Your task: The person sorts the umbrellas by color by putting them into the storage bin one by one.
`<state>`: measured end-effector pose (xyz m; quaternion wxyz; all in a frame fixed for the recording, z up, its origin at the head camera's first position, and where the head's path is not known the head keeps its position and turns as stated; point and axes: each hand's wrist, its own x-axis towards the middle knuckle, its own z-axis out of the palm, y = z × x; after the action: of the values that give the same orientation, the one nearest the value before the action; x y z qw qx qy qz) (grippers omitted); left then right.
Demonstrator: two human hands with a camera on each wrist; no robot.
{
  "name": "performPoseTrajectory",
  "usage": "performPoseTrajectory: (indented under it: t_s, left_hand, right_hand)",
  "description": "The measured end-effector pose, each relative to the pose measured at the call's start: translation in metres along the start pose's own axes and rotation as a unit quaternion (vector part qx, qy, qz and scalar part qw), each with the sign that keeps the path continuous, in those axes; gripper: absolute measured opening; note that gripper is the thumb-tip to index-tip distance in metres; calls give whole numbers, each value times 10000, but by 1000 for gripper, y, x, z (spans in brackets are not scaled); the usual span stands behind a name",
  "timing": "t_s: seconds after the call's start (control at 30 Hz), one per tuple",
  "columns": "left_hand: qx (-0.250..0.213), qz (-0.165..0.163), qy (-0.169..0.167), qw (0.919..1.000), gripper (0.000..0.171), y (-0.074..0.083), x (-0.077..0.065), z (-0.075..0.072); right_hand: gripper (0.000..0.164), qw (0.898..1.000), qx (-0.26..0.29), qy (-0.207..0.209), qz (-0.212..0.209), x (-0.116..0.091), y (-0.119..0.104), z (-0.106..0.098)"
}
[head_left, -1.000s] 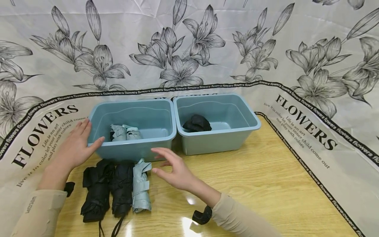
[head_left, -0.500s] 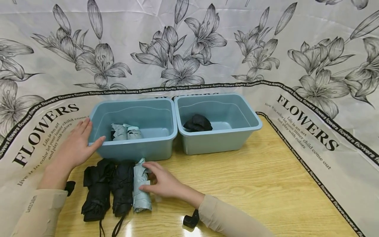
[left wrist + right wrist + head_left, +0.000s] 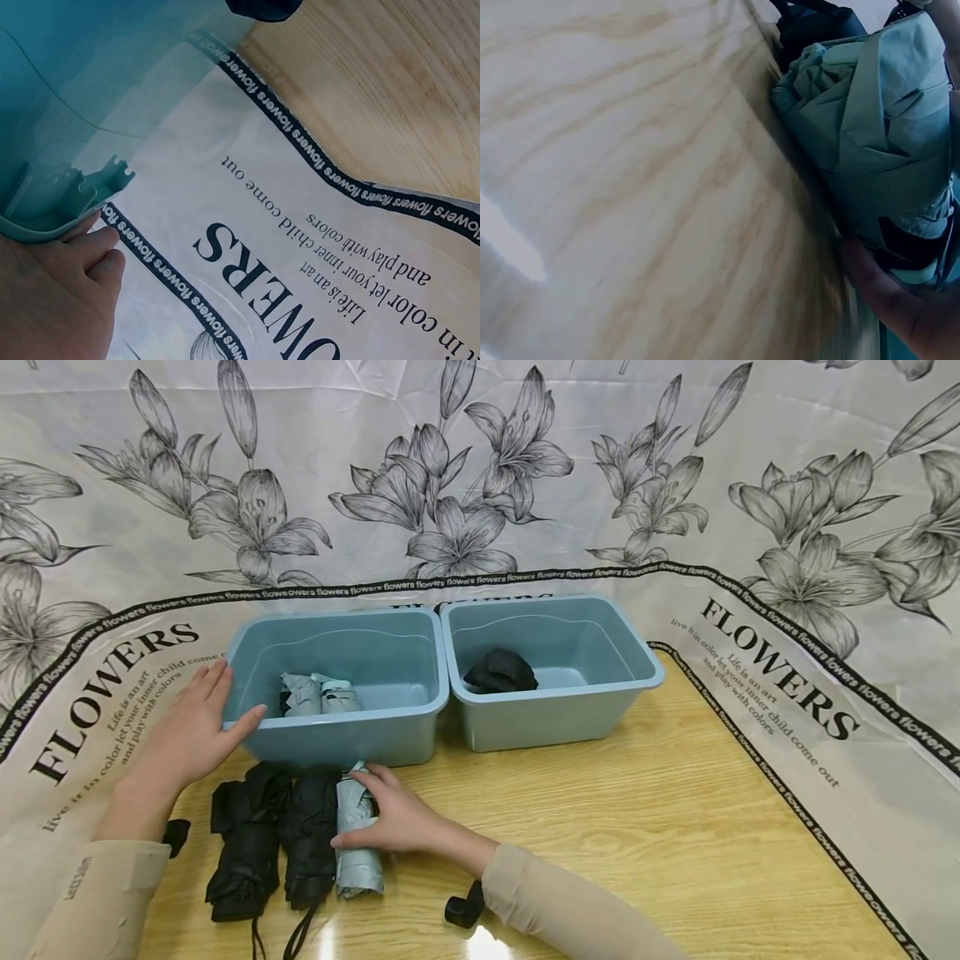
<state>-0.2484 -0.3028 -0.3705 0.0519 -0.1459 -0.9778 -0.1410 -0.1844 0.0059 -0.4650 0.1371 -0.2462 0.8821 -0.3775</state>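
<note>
Near left on yellow wood-grain tabletop [image 3: 675, 835]: pale blue-grey fabric folded umbrella [image 3: 358, 867], cylindrical, just right of black fabric folded umbrella [image 3: 310, 839]. Gripped between curled thumb and fingers of right hand [image 3: 401, 817]. Left hand [image 3: 187, 727] spread, touching left end of left blue rectangular plastic bin [image 3: 345, 742].

Floral cloth [image 3: 555, 531], along worktop [image 3: 637, 827] left and right edges: "FLOWERS", "Life is an art… and play with colors". Its black border [image 3: 420, 585]: "flowers", repeated. Left sleeve [image 3: 101, 897]: "LetsSlim".

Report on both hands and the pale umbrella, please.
Right hand curled round pale umbrella. Left hand touching left bin. Black umbrella close alongside, might snag.
</note>
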Motion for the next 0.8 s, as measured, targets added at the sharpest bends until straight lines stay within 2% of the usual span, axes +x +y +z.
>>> performPoseTrajectory:
  t_s: [0.13,0.47,0.8]
  left_hand:
    - [-29,33,33,10000,94,0,1,0]
    - [-27,75,30,10000,93,-1,0,0]
    - [-20,61,7,10000,93,2,-1,-1]
  right_hand:
    - [95,9998,86,56,151,4,0,0]
    - [88,9966,803,82,186,4,9,-4]
    - [92,9934,1144,12,-100,-11,0,-9]
